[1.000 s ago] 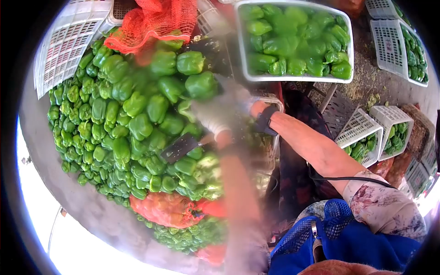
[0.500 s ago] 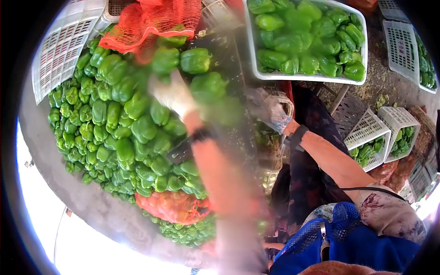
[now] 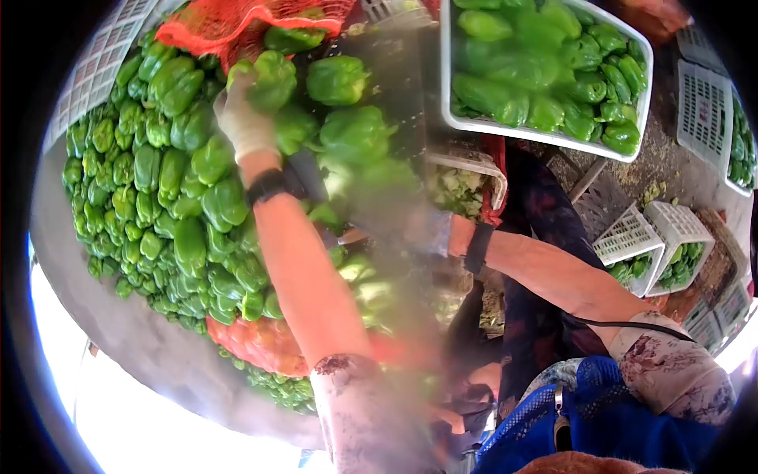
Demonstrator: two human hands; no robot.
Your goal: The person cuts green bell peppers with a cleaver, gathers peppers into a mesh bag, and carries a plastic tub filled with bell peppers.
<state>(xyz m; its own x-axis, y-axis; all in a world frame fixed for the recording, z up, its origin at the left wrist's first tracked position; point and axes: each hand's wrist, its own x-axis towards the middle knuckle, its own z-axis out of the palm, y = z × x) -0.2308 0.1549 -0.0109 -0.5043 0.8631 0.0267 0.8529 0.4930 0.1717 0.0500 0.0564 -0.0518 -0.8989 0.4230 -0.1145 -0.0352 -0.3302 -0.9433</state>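
Up at the top of the heap, the green pepper (image 3: 272,81) is getting attention: plump, glossy, deeply lobed, with other big peppers just beside it, and the gloved left hand (image 3: 243,118) is right on it, fingers bent against its side, though how tightly they close I can't tell. Over at the right hand (image 3: 404,223), it's all blur, so whether that grip is open or holding anything can't be made out. Now the containers: a white crate (image 3: 545,139) brims with shiny green peppers, and below it a smaller bin (image 3: 476,162) holds pale green scraps. Farther right, slatted crates (image 3: 681,225) carry more peppers, while a red mesh bag (image 3: 260,22) drapes across the top of the heap and a filled red sack (image 3: 257,345) sits at its lower edge. Underneath, the pepper heap (image 3: 150,205) spreads over a smooth grey surface (image 3: 170,375), bright glare beyond it, and pale bits litter the brownish floor (image 3: 654,178) across on the right.
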